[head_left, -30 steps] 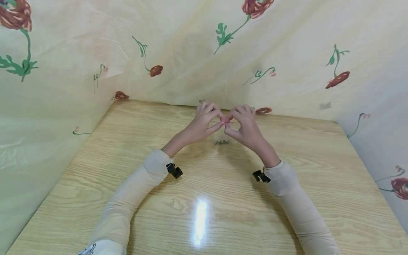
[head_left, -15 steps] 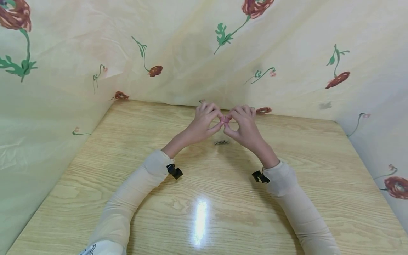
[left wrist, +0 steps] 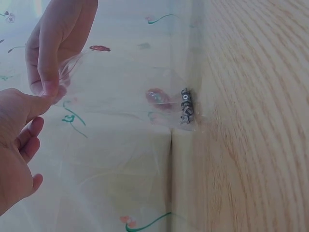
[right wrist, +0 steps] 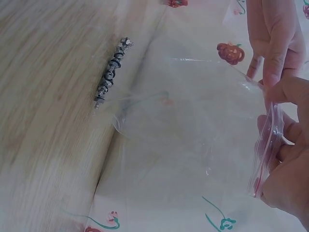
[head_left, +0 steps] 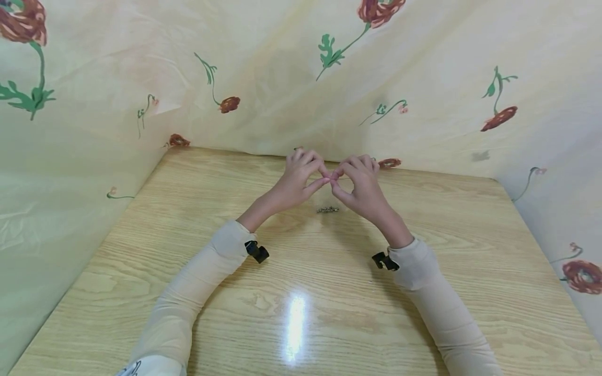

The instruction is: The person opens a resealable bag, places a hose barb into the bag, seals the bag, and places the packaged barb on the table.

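Observation:
A clear zip-lock bag point(right wrist: 193, 125) hangs from both hands, its pink-tinged zip strip at the top. Small dark and silvery metal pieces, which look like screws point(right wrist: 110, 75), lie in a row along its bottom; in the head view this row of screws point(head_left: 327, 210) shows below the hands. With thumb and index finger my left hand point(head_left: 295, 181) pinches the bag's top edge. Opposite it, my right hand point(head_left: 364, 189) pinches the same edge, and the fingertips of the two hands meet. The left wrist view has the left hand point(left wrist: 14, 150) near and the right hand point(left wrist: 63, 38) beyond.
The wood-grain table point(head_left: 263, 324) extends under both forearms, with a bright light reflection near its front. A pale flowered cloth point(head_left: 282, 78) rises behind the table and along both sides. Black wrist mounts point(head_left: 256, 251) sit at the sleeve cuffs.
Both hands keep their pinch on the zip-lock bag's top edge. The left hand's fingers have shifted very slightly; the screws stay in nearly the same place.

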`<state>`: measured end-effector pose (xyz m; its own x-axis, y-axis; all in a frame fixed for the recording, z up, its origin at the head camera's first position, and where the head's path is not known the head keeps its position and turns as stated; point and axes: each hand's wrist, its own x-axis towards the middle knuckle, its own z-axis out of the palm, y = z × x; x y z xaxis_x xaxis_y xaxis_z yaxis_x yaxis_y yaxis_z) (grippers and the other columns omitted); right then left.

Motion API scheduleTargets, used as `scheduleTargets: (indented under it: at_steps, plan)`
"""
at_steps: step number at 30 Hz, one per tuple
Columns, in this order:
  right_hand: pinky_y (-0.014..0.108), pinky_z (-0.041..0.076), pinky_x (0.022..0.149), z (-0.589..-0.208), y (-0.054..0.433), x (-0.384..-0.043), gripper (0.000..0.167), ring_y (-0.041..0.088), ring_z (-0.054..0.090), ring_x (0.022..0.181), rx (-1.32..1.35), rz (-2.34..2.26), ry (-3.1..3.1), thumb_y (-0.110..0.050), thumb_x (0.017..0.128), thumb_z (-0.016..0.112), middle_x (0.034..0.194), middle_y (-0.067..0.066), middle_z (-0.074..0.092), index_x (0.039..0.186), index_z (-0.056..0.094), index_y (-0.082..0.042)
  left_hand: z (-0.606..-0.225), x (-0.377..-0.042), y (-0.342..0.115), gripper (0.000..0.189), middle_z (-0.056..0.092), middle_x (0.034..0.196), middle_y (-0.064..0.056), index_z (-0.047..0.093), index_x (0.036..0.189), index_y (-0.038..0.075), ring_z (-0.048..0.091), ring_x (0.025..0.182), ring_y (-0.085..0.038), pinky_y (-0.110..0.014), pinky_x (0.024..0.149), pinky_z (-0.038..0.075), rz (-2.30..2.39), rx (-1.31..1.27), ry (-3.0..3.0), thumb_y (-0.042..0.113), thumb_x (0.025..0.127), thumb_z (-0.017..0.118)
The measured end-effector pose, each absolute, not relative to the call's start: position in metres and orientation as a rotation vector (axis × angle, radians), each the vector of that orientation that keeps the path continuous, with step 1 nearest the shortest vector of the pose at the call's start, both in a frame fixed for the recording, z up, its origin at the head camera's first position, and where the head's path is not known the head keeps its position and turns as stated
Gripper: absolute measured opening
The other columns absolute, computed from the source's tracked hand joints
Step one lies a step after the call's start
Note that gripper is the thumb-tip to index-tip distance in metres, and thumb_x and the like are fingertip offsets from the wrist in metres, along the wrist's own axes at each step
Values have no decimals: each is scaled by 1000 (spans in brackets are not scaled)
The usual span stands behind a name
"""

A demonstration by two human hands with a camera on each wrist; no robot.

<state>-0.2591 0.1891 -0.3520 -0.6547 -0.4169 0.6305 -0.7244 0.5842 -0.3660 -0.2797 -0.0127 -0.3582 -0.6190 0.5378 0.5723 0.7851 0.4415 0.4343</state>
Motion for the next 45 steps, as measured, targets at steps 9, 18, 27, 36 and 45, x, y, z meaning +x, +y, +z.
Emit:
scheduleTargets:
  at_steps: [9, 18, 27, 36, 45]
  plan:
    - [59, 21, 94, -352, 188, -258, 5, 38, 42, 98, 918, 831, -2358, 0, 88, 69, 100, 17, 62, 90, 65, -3, -358, -280, -13, 9, 59, 110, -7, 67, 99, 9, 43, 107, -29, -51, 99, 27, -970, -1132, -2348, 17, 97, 69]
    - [62, 19, 97, -352, 187, -256, 4, 38, 41, 101, 873, 826, -2408, -6, 91, 68, 101, 15, 62, 91, 66, -2, -357, -280, -15, 9, 59, 113, -9, 66, 101, 8, 42, 115, -31, -54, 104, 26, -978, -1134, -2391, 17, 99, 67]
    - [61, 18, 100, -352, 186, -256, 11, 38, 41, 101, 847, 847, -2431, -11, 92, 67, 99, 14, 61, 91, 65, 0, -357, -280, -16, 8, 58, 115, -8, 63, 100, 9, 41, 116, -32, -55, 105, 25, -926, -1126, -2444, 18, 101, 63]
    - [62, 17, 101, -351, 187, -256, 5, 37, 41, 101, 855, 846, -2423, -6, 91, 68, 99, 14, 62, 89, 65, -3, -355, -279, -17, 10, 58, 117, -8, 62, 102, 10, 42, 115, -31, -53, 103, 27, -846, -1116, -2464, 20, 102, 60]
    - [62, 16, 100, -349, 191, -258, 7, 38, 40, 101, 863, 865, -2459, -8, 93, 68, 100, 14, 61, 92, 66, -2, -356, -284, -19, 11, 58, 118, -8, 62, 104, 10, 42, 112, -29, -52, 101, 27, -832, -1106, -2495, 21, 102, 60]
